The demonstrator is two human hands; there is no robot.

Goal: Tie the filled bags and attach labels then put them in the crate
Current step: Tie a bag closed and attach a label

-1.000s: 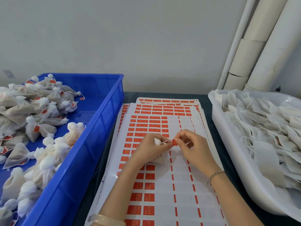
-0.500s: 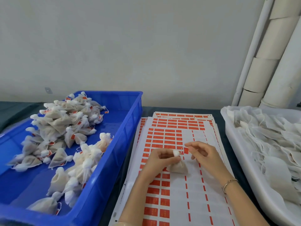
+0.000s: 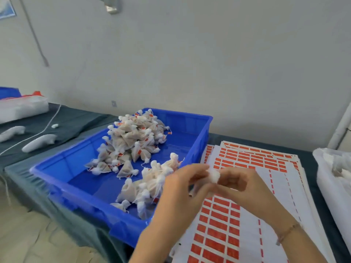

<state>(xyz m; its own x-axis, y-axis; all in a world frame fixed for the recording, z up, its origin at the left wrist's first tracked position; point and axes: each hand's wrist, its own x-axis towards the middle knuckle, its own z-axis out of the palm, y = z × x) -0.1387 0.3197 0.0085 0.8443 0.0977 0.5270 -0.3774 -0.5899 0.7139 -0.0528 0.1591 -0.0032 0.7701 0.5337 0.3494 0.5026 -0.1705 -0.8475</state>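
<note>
1. You are holding the small white mesh bag (image 3: 214, 176) up between both hands, in front of the spot where the crate's right wall meets the label sheets.
2. The bag is showing only as a puffed white tuft of gathered fabric. The rest is hiding behind your fingers and is blurred, so you cannot tell whether a label is on it.
3. Your left hand (image 3: 180, 188) is curling its fingers round the bag from the left. Your right hand (image 3: 238, 184) is pinching it from the right with thumb and bent fingers.
4. The blue plastic crate (image 3: 191, 118) is sitting just to the left of your hands. It is holding two heaps of tied white bags (image 3: 133, 141), a larger one towards the back and a smaller one near your left hand.
5. Many of those bags are carrying small red-orange tags. Any print on them is too small to read.
6. The stacked white label sheets (image 3: 281, 186) are lying under your right hand, beside the crate. Rows of red-orange rectangular labels are covering their left part and top, with bare white columns to the right. Any lettering is blurring out.
7. A thin bracelet (image 3: 287, 231) is circling your right wrist.
8. A white plastic tub (image 3: 330, 190) is standing at the right edge, and a dark grey-green cloth (image 3: 76, 122) is covering the table.
</note>
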